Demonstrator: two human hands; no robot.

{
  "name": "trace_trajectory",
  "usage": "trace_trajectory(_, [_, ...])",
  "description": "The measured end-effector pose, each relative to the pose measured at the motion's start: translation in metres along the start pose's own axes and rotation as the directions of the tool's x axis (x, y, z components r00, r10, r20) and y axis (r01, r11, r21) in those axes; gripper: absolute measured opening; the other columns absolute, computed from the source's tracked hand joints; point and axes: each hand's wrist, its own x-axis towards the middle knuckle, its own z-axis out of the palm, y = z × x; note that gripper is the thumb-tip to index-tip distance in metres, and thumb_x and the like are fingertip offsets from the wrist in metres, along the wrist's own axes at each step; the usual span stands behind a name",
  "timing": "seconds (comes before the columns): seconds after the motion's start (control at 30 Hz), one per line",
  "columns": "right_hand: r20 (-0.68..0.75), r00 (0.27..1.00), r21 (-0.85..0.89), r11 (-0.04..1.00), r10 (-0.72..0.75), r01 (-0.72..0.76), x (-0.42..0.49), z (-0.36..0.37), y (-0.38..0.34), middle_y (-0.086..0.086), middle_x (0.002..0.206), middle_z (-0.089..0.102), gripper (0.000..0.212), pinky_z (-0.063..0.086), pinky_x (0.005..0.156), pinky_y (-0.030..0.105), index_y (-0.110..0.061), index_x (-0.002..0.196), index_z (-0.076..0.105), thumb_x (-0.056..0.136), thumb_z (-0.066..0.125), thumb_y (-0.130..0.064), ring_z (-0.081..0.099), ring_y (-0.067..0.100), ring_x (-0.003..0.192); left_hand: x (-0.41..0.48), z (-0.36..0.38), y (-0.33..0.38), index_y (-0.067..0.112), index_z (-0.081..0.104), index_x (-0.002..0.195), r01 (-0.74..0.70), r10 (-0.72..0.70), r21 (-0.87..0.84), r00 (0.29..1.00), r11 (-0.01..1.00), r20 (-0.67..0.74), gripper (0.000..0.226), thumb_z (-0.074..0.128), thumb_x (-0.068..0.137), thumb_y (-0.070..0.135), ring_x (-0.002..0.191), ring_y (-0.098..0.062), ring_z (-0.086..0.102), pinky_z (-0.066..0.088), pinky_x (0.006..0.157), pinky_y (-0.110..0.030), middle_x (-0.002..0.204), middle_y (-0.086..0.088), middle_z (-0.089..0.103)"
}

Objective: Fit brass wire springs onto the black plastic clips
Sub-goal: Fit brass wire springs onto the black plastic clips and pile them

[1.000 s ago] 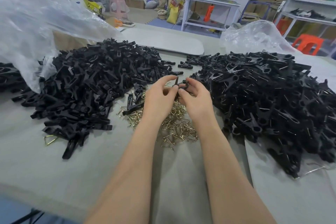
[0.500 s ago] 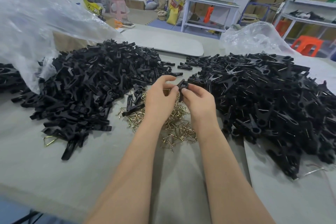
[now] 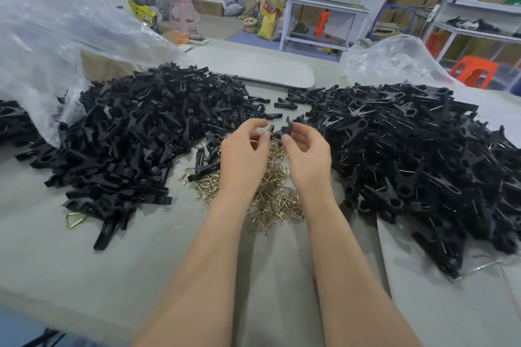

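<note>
Both hands meet over the middle of the table, above a small heap of brass wire springs (image 3: 270, 197). My left hand (image 3: 244, 153) and my right hand (image 3: 306, 155) pinch one black plastic clip (image 3: 280, 129) between their fingertips. The clip is small and partly hidden by the fingers; whether a spring sits on it I cannot tell. A big pile of plain black clip parts (image 3: 141, 138) lies to the left. A second big pile of black clips with wire showing (image 3: 423, 155) lies to the right.
A clear plastic bag (image 3: 56, 51) bulges at the far left, another (image 3: 394, 62) at the back right. A stray spring (image 3: 74, 218) lies near the left pile. A grey board (image 3: 253, 65) lies behind. Shelving, cardboard boxes and an orange stool stand beyond the table.
The two hands have drawn slightly apart and risen a little, with the clip now held up between their fingertips. The piles have not moved.
</note>
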Motion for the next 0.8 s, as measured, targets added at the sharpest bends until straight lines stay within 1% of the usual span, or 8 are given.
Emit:
trace_trajectory(0.1, [0.082,0.992,-0.072,0.992,-0.098,0.104,-0.0034,0.0044,-0.003,-0.008,0.102,0.062,0.025,0.045,0.088,0.012,-0.016,0.113,0.062,0.09,0.058,-0.006,0.058,0.002,0.095,0.0011,-0.0006,-0.0007,0.023,0.066,0.093,0.036,-0.036,-0.029,0.999,0.999,0.002,0.006,0.062,0.089,0.024,0.064,-0.002,0.059,0.038,0.054,-0.007,0.071,0.01,0.064])
trace_trajectory(0.2, [0.105,0.989,-0.059,0.992,-0.104,0.11,-0.0035,0.0047,-0.0043,-0.009,0.103,0.062,0.026,0.046,0.088,0.012,-0.016,0.118,0.062,0.092,0.058,-0.01,0.059,0.0,0.095,0.0037,-0.0025,-0.0005,0.017,0.067,0.093,0.085,-0.086,-0.155,0.996,0.984,0.002,0.013,0.066,0.086,0.028,0.067,-0.017,0.063,0.053,0.066,-0.032,0.069,0.0,0.063])
trace_trajectory(0.27, [0.077,0.994,-0.022,0.996,-0.083,0.085,-0.0028,0.0025,-0.0047,-0.013,0.096,0.062,0.026,0.05,0.085,0.017,-0.017,0.118,0.061,0.093,0.059,-0.014,0.062,0.004,0.093,0.0036,-0.0047,0.0007,0.017,0.068,0.094,0.125,-0.107,-0.268,0.991,0.955,0.08,0.019,0.069,0.084,0.033,0.075,-0.019,0.068,0.056,0.076,-0.038,0.071,0.001,0.066])
trace_trajectory(0.37, [0.016,1.0,0.074,0.997,0.005,-0.006,-0.0008,-0.0012,-0.0046,-0.005,0.099,0.066,0.028,0.052,0.089,0.028,-0.013,0.12,0.06,0.093,0.059,-0.013,0.063,0.01,0.097,0.0018,-0.0026,0.0027,0.028,0.067,0.086,0.122,-0.056,-0.295,0.973,0.948,0.223,0.003,0.067,0.087,0.025,0.073,-0.002,0.063,0.052,0.077,-0.027,0.072,0.012,0.069])
trace_trajectory(0.47, [0.043,0.998,0.128,0.99,0.054,-0.059,0.001,-0.0026,-0.004,-0.005,0.097,0.067,0.028,0.051,0.095,0.035,-0.01,0.12,0.061,0.092,0.06,-0.008,0.064,0.011,0.098,0.0038,-0.0002,0.0003,0.03,0.064,0.089,0.076,-0.038,-0.209,0.983,0.975,0.181,0.009,0.061,0.091,0.021,0.085,-0.005,0.059,0.047,0.08,-0.019,0.085,0.013,0.065])
trace_trajectory(0.6, [0.115,0.993,0.105,0.994,0.018,-0.031,0.0014,-0.0018,-0.0021,-0.017,0.09,0.065,0.025,0.051,0.094,0.028,-0.015,0.112,0.067,0.091,0.059,-0.004,0.063,0.0,0.091,0.0046,-0.0004,0.0009,0.016,0.065,0.112,0.1,-0.071,-0.168,0.983,0.981,0.169,0.02,0.055,0.095,0.02,0.092,-0.009,0.059,0.046,0.083,-0.018,0.097,0.007,0.065])
trace_trajectory(0.73, [0.124,0.992,0.094,0.995,0.012,-0.024,0.0019,0.0008,-0.0003,-0.025,0.076,0.066,0.024,0.051,0.091,0.025,-0.011,0.111,0.067,0.091,0.058,-0.002,0.064,-0.006,0.082,0.0048,-0.0006,0.0013,0.013,0.066,0.115,0.06,-0.033,-0.153,0.984,0.986,0.174,0.024,0.052,0.097,0.02,0.077,0.001,0.053,0.042,0.073,-0.014,0.094,0.007,0.066])
trace_trajectory(0.8, [0.129,0.991,0.117,0.992,0.037,-0.052,0.0017,0.0012,-0.0012,-0.017,0.085,0.066,0.024,0.051,0.095,0.032,-0.011,0.111,0.067,0.091,0.058,-0.002,0.065,0.003,0.089,0.0043,-0.0018,0.001,0.02,0.066,0.108,0.059,-0.024,-0.167,0.979,0.984,0.205,0.019,0.051,0.097,0.019,0.069,0.005,0.051,0.043,0.069,-0.012,0.086,0.009,0.062])
